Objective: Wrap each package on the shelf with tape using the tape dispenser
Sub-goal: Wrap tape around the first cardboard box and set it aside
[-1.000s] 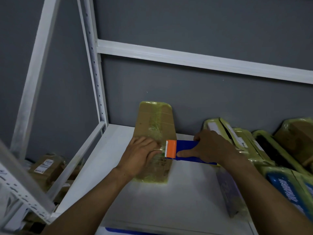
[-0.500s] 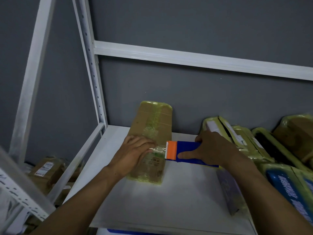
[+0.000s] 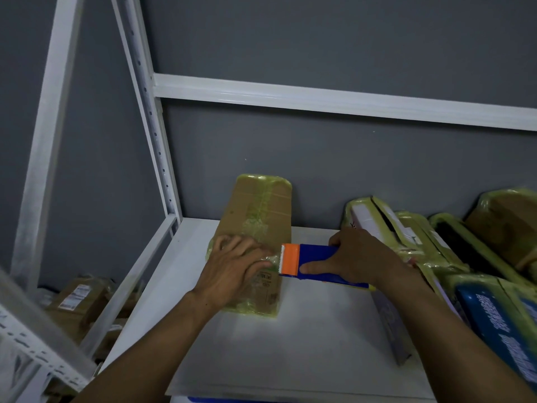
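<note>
A long brown cardboard package (image 3: 258, 216) with yellowish tape along its edges lies on the white shelf (image 3: 290, 350), its far end against the grey wall. My left hand (image 3: 232, 269) presses flat on the package's near half, fingers spread. My right hand (image 3: 357, 257) grips a blue tape dispenser (image 3: 316, 264) with an orange toothed head. The head sits at the package's right edge, just beside my left fingertips. A short strip of clear tape runs from the head under my left fingers.
Several tape-wrapped packages (image 3: 406, 237) lean in a row at the right, one with a blue cover (image 3: 494, 318). A flat grey box (image 3: 389, 324) lies under my right forearm. White shelf uprights (image 3: 151, 123) stand at the left. More cardboard parcels (image 3: 78, 301) lie lower left.
The package and my left hand sit slightly further left in view. The dispenser head stays at the package's right edge. My left fingers have spread a little over the tape.
</note>
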The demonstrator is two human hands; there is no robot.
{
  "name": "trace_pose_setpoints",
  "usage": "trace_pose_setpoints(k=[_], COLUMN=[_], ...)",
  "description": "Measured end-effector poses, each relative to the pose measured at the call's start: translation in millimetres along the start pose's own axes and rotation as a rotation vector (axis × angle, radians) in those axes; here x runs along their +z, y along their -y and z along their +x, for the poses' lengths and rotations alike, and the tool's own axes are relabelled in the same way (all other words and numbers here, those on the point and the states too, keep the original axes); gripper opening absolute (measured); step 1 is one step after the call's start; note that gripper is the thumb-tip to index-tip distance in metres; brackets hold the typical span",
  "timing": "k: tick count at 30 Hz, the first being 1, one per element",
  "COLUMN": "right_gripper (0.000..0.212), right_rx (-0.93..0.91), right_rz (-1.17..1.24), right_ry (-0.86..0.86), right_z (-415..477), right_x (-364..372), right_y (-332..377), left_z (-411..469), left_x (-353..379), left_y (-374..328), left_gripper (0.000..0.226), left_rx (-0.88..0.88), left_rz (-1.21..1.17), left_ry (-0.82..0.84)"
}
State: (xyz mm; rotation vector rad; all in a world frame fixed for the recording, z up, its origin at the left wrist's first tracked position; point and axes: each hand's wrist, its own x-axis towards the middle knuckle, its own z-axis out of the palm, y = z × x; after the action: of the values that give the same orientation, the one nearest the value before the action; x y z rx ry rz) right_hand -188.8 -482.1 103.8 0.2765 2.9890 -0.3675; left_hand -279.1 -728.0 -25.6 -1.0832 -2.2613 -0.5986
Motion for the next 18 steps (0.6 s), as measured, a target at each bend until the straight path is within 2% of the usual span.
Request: trace_pose_setpoints(k=[3,7,11,18], right_gripper=[0.083,0.076,0.079,0.083], right_rx=[-0.005,-0.019,-0.017,0.017], right_rz=[0.018,0.075,0.109,0.087], right_ry=[-0.001,0.003,-0.01,-0.013], right_z=[-2.0,-6.2,-10.2,-8.0], right_x=[4.8,7.6,5.9,11.3], right_y=[1.8,7.7,2.8,-7.1], left_z=[0.1,5.0,1.4,1.8], left_x=[-3.3,-15.2,-20.8,-21.8], left_y=[4.1,16.1,30.5,17.1], left_gripper=[0.025,0.033,0.04,0.031], left_rx=[0.08,0.093,0.083,0.103], left_rz=[-0.008,-0.054,-0.075,-0.079], left_ry=[0.002,0.034,0.077,0.066])
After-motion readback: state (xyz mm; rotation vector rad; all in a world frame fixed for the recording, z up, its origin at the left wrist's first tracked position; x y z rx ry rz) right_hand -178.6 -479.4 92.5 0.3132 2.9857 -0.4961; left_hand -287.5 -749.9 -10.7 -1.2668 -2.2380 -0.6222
